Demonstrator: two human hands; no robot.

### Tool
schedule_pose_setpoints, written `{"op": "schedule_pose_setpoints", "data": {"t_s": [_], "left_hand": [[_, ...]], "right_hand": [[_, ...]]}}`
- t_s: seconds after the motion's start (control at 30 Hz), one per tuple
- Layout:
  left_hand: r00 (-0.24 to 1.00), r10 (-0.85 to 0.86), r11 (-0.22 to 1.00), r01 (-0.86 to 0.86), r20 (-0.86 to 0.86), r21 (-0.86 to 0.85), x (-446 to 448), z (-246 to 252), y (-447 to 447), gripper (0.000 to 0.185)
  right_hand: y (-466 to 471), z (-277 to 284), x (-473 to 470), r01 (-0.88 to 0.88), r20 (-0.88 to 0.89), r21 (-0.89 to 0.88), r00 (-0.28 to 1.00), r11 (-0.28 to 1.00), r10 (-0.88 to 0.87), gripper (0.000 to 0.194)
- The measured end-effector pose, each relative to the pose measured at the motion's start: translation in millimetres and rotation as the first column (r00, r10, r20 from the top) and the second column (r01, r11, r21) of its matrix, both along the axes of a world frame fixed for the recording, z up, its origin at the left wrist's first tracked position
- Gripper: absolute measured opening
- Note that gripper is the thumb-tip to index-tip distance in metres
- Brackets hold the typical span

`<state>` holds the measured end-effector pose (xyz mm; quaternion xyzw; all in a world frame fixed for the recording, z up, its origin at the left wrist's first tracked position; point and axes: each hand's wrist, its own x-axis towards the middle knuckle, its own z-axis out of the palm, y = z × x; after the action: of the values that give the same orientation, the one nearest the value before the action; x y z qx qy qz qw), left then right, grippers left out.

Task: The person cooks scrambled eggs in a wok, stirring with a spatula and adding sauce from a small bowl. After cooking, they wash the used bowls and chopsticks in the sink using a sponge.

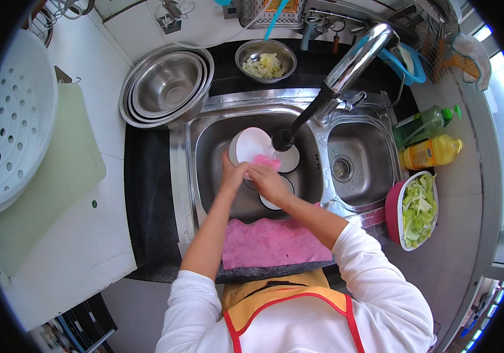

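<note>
My left hand [233, 173] grips a white bowl [252, 142] by its lower left side, tilted over the larger basin [216, 194] of a steel sink. With my right hand [271, 181] I hold a pink cloth [266, 161] against the bowl's near rim. The black spout head [282, 140] of the chrome faucet [353, 61] is just right of the bowl, and what looks like water runs below it. White dishes with dark rims, one [289, 159] beside the bowl and another [271, 202] partly under my right hand, lie on the basin floor.
A pink towel [274, 245] covers the sink's front edge. Nested steel bowls [168, 88] stand at the left, and a steel bowl [266, 80] of cut vegetables is behind. Right of the small basin [360, 185] are a green bottle [421, 125], a yellow bottle [430, 152] and a pink tub [394, 212] of leaves.
</note>
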<state>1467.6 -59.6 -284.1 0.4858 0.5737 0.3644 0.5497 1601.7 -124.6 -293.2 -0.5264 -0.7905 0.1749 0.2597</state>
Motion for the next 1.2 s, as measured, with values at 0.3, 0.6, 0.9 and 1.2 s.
{"op": "schedule_pose_setpoints", "data": {"t_s": [0.3,0.6,0.9,1.2], "left_hand": [[0.956,-0.278,0.957,0.267,-0.090,-0.117,-24,-5,10,0.064],[0.981,-0.046,0.953,0.100,0.189,-0.287,15,6,-25,0.059],[0.979,-0.146,0.915,0.188,0.144,-0.356,-7,3,-10,0.064],[0.869,-0.061,0.897,0.263,0.491,-0.356,-11,-7,-2,0.065]], "right_hand": [[-3,10,25,-0.292,0.189,0.023,0.941,0.956,0.282,0.023],[22,0,-12,0.468,0.243,-0.135,0.870,0.873,-0.429,0.026],[17,-4,19,-0.071,0.591,-0.257,0.777,0.964,0.215,0.034],[22,-2,2,-0.245,-0.519,-0.660,0.832,0.710,-0.195,0.035]]}}
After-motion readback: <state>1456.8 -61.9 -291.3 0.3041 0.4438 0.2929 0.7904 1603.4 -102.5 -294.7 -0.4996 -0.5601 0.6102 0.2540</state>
